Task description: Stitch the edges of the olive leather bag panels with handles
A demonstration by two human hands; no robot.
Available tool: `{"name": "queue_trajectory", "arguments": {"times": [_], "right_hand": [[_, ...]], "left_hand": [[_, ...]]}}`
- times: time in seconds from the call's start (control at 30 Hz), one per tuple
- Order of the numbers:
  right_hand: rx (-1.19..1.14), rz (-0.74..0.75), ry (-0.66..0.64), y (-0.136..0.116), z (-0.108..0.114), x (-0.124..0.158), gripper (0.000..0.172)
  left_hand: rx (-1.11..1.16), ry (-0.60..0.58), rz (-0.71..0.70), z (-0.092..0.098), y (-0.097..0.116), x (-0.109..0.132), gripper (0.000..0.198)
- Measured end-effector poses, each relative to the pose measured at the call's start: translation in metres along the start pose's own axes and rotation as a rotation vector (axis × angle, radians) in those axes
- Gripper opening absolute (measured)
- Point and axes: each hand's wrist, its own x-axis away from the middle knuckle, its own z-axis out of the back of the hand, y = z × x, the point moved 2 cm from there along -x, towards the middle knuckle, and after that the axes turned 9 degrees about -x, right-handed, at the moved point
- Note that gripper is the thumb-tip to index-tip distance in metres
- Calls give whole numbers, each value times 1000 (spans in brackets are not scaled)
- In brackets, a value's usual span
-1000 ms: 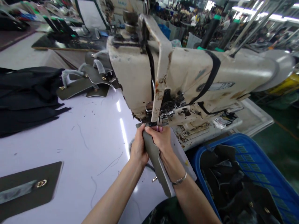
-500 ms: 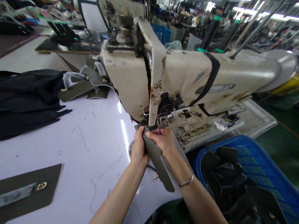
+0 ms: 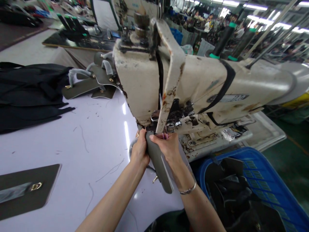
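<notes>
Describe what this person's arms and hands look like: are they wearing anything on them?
Both forearms are bare, with no sleeves, and neither the left hand nor the right hand wears a glove. A thin silver bracelet circles the right wrist; the left wrist shows none.

Green factory floor (image 3: 293, 161), fluorescent ceiling tubes (image 3: 256, 7), dark workbench (image 3: 77, 43) farther back.

Sewing machine head (image 3: 193, 80) along the right side of the counter (image 3: 79, 151), with a leather strip (image 3: 158, 161) under its needle end, between the left hand (image 3: 139, 151) and right hand (image 3: 166, 146). At the counter's far left, a pile of fabric pieces (image 3: 29, 93); just right of that pile, buckled leather panels (image 3: 91, 85) beside the machine. Nearer, at the left edge, a single panel (image 3: 26, 187). Beyond the counter's near right side, a plastic crate (image 3: 243, 161) holding stacked pieces (image 3: 229, 190).
</notes>
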Motion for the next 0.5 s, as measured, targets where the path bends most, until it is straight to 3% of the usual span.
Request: {"name": "queue_trajectory", "arguments": {"times": [0.1,0.2,0.33,0.4,0.5], "right_hand": [[54,19,-39,-1,3,4,17],[66,7,-95,-4,6,11,15],[-89,-93,-149,-8,9,20,14],[-197,-182,-156,-10,8,24,15],[-298,-256,-105,-11,5,29,20]], "left_hand": [[-22,-36,25,0,-3,-2,24],[-83,-147,60,7,-11,13,35],[-287,-249,-77,45,-15,57,41],[-460,-174,-281,72,-12,77,35],[-606,222,-707,106,-5,92,22]]}}
